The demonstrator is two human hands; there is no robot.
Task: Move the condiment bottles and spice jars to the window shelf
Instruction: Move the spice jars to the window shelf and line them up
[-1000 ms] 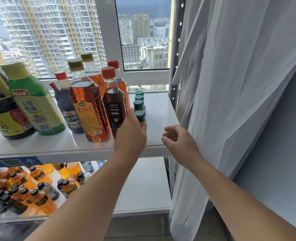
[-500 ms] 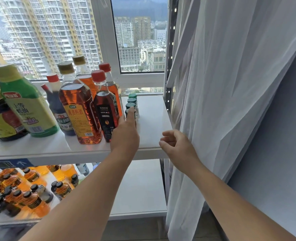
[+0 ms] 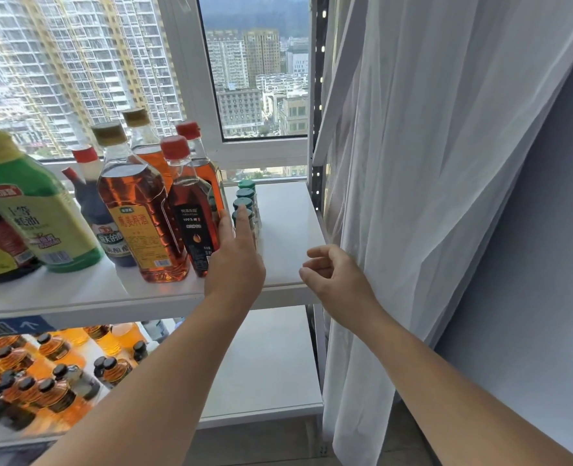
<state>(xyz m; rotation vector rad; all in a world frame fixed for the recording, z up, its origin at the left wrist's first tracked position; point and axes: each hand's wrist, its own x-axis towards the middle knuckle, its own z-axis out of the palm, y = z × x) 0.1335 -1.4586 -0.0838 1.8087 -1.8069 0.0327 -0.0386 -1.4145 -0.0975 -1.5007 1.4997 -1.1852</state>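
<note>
On the white window shelf (image 3: 288,237) stand a green bottle (image 3: 40,210), a dark sauce bottle (image 3: 100,213), amber bottles with gold caps (image 3: 137,210) and red-capped bottles (image 3: 191,213). A row of green-lidded spice jars (image 3: 246,200) runs back toward the window. My left hand (image 3: 236,260) reaches over the shelf's front edge, fingers straight, the index fingertip touching the nearest jar's lid and the thumb side against the front red-capped bottle. My right hand (image 3: 335,274) hovers at the shelf's right front corner, fingers loosely curled and empty.
A lower shelf (image 3: 271,364) holds several small amber bottles with black caps (image 3: 43,375) at the left. A sheer white curtain (image 3: 429,196) hangs just right of my right hand. The window frame (image 3: 191,79) rises behind the bottles.
My left hand has straightened its fingers and pushed forward against the nearest spice jar. The view has shifted slightly. My right hand has stayed near the shelf corner.
</note>
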